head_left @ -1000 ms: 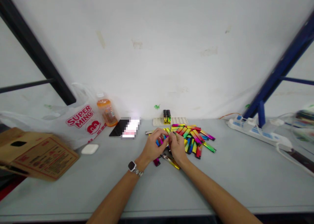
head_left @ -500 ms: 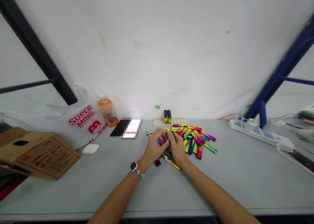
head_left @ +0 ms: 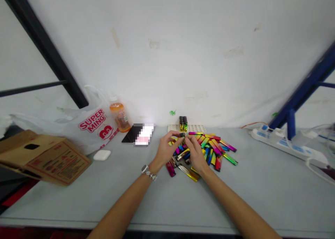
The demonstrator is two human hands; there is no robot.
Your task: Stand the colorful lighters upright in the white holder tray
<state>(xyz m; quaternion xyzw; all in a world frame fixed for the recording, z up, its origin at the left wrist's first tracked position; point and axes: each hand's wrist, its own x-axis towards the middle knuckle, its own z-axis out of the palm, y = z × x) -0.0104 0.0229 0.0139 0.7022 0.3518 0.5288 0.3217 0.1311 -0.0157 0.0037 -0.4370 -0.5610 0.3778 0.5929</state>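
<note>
My left hand (head_left: pixel 166 149), with a watch (head_left: pixel 144 169) on its wrist, pinches a lighter (head_left: pixel 182 135) by its dark end. Thumb and index finger of my right hand (head_left: pixel 195 153) close on the same lighter from the other side; most of it is hidden by fingers. Below and around both hands lies a loose pile of shiny, many-coloured lighters (head_left: pixel 215 146). Just behind the hands is a pale tray (head_left: pixel 198 128) with rows of holes, where several lighters (head_left: pixel 183 124) stand upright with their black tops up.
At the left are a cardboard box (head_left: pixel 60 162), a white plastic bag (head_left: pixel 78 136), an orange bottle (head_left: pixel 120 117), a small white case (head_left: pixel 102 155) and a dark flat device (head_left: pixel 129 133). A white power strip (head_left: pixel 288 146) with cables lies at right, by a blue post (head_left: pixel 290 124).
Both hands have risen slightly toward the tray, and their fingers have opened up from a tight cluster to a pinch at a lighter's dark end. The camera view has shifted a little.
</note>
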